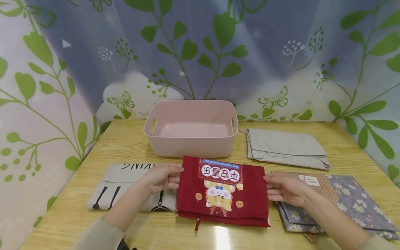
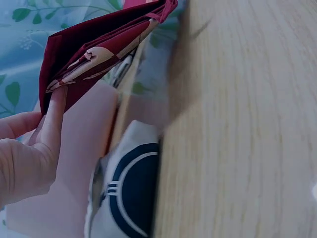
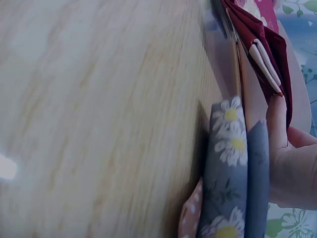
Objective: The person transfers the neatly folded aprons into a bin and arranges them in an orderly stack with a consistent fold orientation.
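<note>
Pinching folded, rectangular red cloth [image 1: 222, 191]

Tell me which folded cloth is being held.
The dark red folded cloth: it alone is red and held, gripped at its sides by the left hand and right hand.

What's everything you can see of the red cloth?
The red cloth is a flat, folded fabric bundle, deep red, with pale edges showing in its folds. Its top bears a cartoon animal, characters on white discs and a blue strip, upside down in the head view; a short red tie hangs at the near edge. The left hand and right hand grip its sides, above the table, before the basket.
</note>
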A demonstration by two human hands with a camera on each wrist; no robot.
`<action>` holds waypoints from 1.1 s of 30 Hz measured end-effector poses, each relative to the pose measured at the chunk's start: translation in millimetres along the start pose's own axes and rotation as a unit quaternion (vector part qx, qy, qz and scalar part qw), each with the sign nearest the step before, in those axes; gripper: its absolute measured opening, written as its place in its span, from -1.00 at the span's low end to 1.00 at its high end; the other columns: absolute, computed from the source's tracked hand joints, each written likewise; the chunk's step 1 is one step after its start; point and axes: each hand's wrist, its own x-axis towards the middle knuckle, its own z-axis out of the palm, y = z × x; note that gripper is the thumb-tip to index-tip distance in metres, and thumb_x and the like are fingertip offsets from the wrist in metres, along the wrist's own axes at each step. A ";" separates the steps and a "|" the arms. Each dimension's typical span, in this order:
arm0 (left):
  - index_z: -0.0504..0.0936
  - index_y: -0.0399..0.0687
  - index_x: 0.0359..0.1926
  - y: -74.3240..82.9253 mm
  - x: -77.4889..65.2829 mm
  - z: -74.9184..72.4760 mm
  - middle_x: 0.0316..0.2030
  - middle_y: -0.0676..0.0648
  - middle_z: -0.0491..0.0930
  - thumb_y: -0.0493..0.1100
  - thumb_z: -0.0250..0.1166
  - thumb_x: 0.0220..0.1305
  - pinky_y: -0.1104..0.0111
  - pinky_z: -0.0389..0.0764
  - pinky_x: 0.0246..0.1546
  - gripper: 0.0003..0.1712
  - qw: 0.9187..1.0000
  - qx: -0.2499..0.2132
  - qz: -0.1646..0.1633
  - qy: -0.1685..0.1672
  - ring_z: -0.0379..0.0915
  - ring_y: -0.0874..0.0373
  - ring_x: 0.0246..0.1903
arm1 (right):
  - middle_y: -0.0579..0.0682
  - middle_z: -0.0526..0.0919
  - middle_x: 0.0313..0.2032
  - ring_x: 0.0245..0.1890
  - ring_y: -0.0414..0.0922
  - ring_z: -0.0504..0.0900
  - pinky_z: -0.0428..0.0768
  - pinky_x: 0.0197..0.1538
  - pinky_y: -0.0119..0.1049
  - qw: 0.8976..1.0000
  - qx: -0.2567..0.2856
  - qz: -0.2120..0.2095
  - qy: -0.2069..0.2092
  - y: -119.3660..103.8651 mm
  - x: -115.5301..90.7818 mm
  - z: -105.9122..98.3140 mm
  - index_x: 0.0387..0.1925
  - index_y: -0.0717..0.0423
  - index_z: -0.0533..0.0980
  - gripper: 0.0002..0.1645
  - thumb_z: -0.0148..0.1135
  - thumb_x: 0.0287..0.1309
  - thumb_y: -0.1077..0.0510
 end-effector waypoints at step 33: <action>0.59 -0.18 -0.22 55.5 -14.1 -4.8 -0.38 -0.09 0.67 -0.31 -0.01 0.36 0.33 0.64 -0.33 -0.78 0.997 -0.011 0.076 -0.013 0.64 0.10 -0.39 | -0.06 0.67 -0.33 -0.31 -0.12 0.68 0.62 -0.17 -0.30 0.998 0.008 -0.059 0.015 -66.1 -4.8 28.0 -0.29 0.08 0.53 -0.80 -0.05 0.35 0.20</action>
